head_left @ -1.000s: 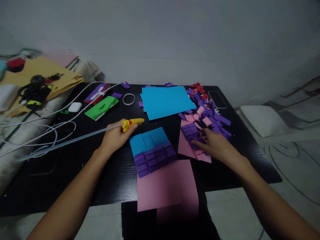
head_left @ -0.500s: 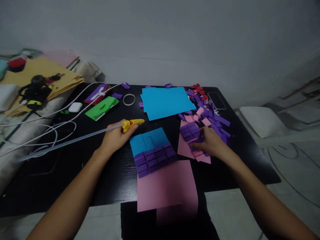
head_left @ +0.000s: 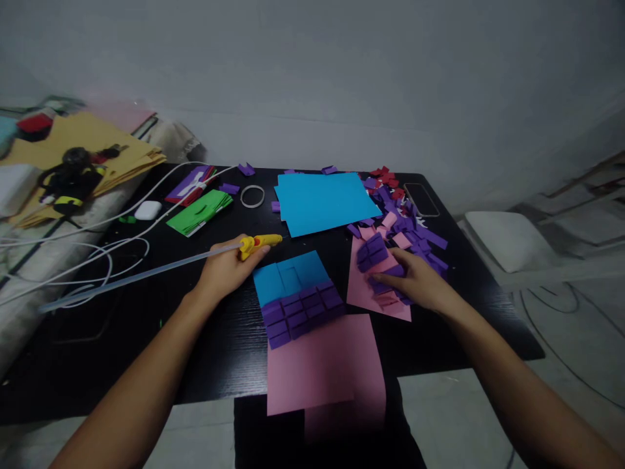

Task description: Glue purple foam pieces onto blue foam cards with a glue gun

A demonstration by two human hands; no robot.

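Yellow glue gun (head_left: 268, 239) and folded purple pieces (head_left: 372, 253)

Nearest you: pink paper sheets (head_left: 322, 374), overhanging the black surface (head_left: 219, 365). Overlapping their far edge: a blue sheet (head_left: 297, 270) bearing rows of purple paper blocks (head_left: 303, 314). Your right hand (head_left: 417, 280): fingers curled at the folded purple pieces, over another pink sheet (head_left: 359, 286); you cannot tell whether they grip. Your left hand (head_left: 224, 268): fingers wrapped around the glue gun, its long translucent stick (head_left: 141, 275) trailing left. Farther: stacked blue sheets (head_left: 327, 203).
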